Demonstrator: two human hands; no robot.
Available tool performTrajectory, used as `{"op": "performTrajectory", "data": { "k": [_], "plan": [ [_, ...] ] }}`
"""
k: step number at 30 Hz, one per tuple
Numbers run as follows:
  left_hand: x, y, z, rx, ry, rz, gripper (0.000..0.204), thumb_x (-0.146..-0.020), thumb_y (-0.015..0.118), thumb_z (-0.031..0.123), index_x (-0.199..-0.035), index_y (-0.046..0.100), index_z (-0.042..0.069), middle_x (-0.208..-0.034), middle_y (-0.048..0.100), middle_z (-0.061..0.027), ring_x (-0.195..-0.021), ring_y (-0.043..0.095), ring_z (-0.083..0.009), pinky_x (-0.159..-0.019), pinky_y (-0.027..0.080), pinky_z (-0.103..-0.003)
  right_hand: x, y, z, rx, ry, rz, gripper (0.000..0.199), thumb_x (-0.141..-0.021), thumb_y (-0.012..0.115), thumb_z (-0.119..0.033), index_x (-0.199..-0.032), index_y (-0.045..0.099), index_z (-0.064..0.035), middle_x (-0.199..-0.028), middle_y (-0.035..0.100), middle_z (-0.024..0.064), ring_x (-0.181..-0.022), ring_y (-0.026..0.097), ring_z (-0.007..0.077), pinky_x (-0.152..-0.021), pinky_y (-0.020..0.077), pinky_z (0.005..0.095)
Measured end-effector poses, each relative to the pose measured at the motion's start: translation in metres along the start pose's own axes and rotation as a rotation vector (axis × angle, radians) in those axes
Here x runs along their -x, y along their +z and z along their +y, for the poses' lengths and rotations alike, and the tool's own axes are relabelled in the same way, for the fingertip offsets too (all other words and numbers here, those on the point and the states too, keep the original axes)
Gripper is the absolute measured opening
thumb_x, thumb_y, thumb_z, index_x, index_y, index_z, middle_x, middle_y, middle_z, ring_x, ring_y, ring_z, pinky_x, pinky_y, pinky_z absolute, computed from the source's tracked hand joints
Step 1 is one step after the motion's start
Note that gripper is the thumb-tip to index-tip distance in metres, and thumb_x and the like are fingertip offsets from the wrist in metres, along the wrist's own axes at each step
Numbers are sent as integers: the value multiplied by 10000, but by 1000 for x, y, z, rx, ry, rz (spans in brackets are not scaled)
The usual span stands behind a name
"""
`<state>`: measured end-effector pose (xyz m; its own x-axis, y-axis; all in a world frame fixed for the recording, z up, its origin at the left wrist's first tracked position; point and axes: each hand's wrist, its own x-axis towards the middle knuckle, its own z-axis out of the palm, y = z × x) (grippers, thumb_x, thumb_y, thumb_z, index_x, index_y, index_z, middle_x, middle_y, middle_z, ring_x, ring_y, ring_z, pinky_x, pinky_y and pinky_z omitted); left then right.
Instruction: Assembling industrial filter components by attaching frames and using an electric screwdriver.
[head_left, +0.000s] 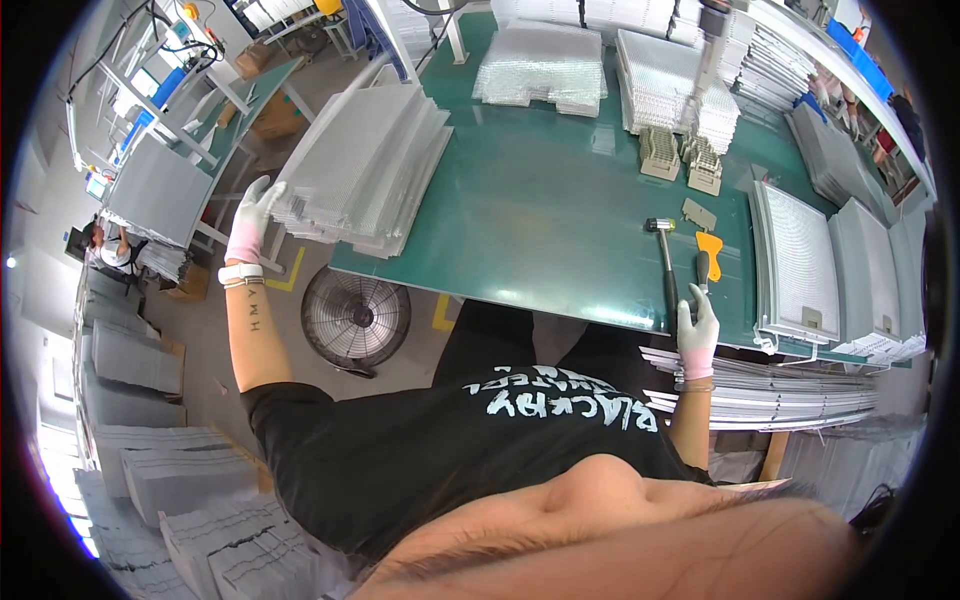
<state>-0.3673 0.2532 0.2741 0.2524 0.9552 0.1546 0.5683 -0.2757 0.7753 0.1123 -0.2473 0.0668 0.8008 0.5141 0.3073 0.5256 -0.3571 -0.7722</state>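
My left hand (256, 218), in a white glove with a pink cuff, is at the near left corner of a stack of pale grey mesh-like panels (362, 165). Its fingers are apart and seem to touch the stack's edge. My right hand (698, 335), gloved the same way, lies at the table's front edge with its fingers stretched out and nothing visibly in it. Just beyond those fingertips are a hammer (668, 262) with a dark handle and a scraper (709, 256) with a yellow blade and dark handle. A small beige plastic piece (699, 214) lies farther off.
Two stacks of beige plastic parts (660, 155) stand on the green table (540, 215). More panel stacks (540, 65) line its far side, and framed panels (797, 262) its right. Below the front edge are a floor fan (356, 318) and stacked white strips (770, 390). A person (118, 248) works at far left.
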Motion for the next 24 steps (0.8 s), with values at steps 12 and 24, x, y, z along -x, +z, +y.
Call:
{"op": "performTrajectory", "data": {
  "k": [12,24],
  "plan": [
    [12,-24,15,200,243,85,577,-936,616,366,-1381,486,23,-1278,571,-125,-1172,540,-184,-1010,396,-298,-1,-5,-14,15,38,-18,341,-887,613,-72,-1216,610,16,-757,607,79,-669,562,161,-685,479,290],
    [216,239,82,-600,625,-358,755,-700,684,673,-1145,603,68,-1026,553,-175,-1052,481,-316,-1003,312,-486,-24,73,-120,-77,-435,-16,439,-834,610,-114,-1256,561,-3,-1204,575,182,-1162,517,342,-1031,381,442]
  ]
}}
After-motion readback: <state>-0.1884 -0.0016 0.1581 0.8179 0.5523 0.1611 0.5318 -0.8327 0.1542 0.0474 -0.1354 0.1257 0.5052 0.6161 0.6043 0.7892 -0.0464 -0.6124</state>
